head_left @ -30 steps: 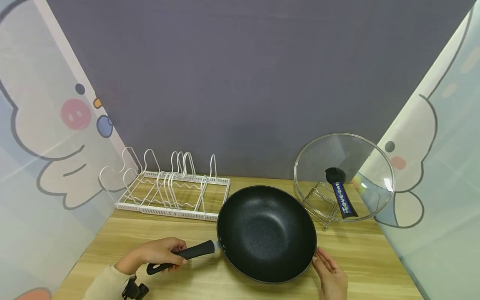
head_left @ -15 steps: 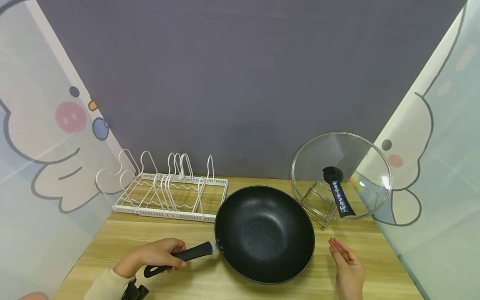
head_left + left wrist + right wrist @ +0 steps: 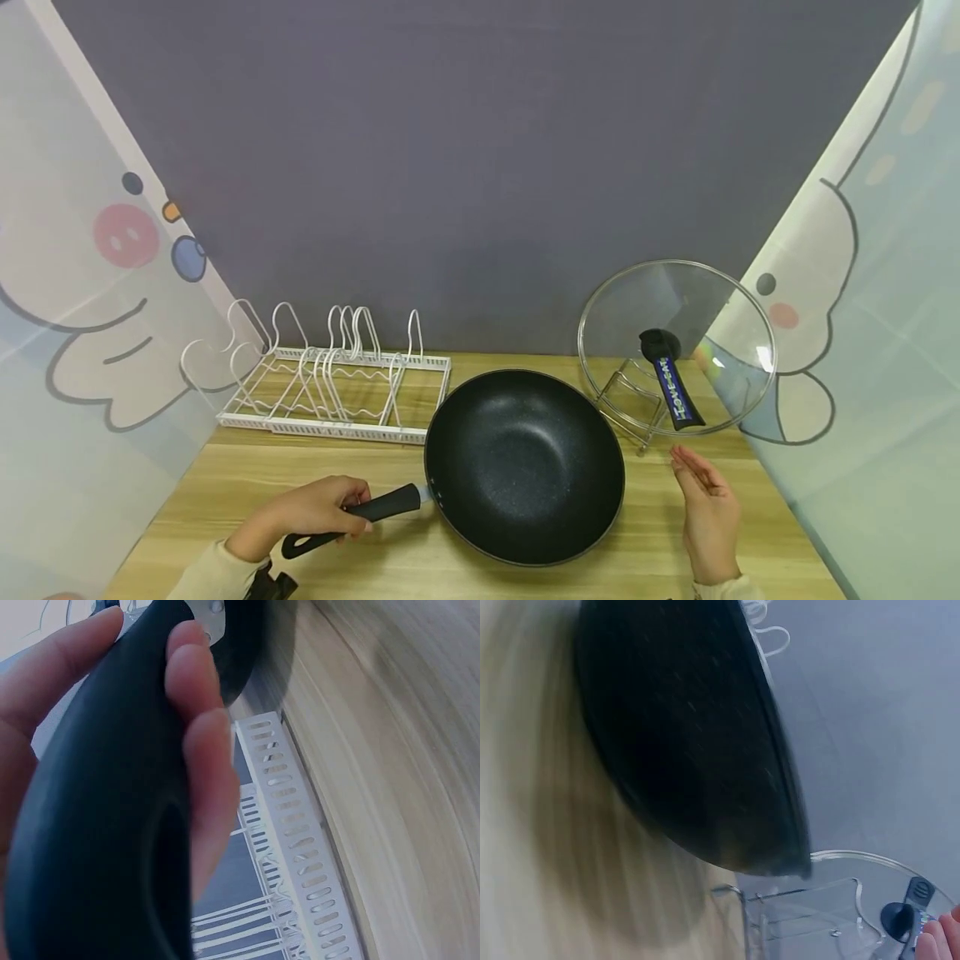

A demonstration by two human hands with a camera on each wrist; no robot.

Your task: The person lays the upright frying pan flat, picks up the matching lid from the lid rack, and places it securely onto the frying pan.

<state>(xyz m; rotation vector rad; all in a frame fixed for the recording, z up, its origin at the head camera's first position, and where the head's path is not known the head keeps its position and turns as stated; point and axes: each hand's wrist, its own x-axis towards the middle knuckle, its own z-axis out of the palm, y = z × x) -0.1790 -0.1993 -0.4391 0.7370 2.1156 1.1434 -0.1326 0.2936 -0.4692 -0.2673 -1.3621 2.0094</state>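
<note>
A black wok (image 3: 525, 467) with a dark speckled interior sits on the wooden table, its black handle (image 3: 393, 502) pointing to the lower left. My left hand (image 3: 318, 507) grips that handle; in the left wrist view its fingers (image 3: 202, 750) curl around the handle. To the right of the wok, my right hand (image 3: 711, 517) holds nothing and is apart from the wok, just below a glass lid (image 3: 720, 333). The lid has a metal rim and a black handle with a blue label, and leans upright on a metal wire stand (image 3: 626, 400). The wok's outer side (image 3: 682, 750) fills the right wrist view.
A white rack (image 3: 337, 429) with several upright wire loops stands at the back left, close to the wok's rim. A grey backdrop (image 3: 480, 167) rises behind the table (image 3: 352, 575). Cartoon-printed panels (image 3: 877, 375) flank both sides.
My right hand has let go of the wok's right rim and moved right and up toward the lid. The left hand keeps its hold on the handle. The head view has shifted slightly.
</note>
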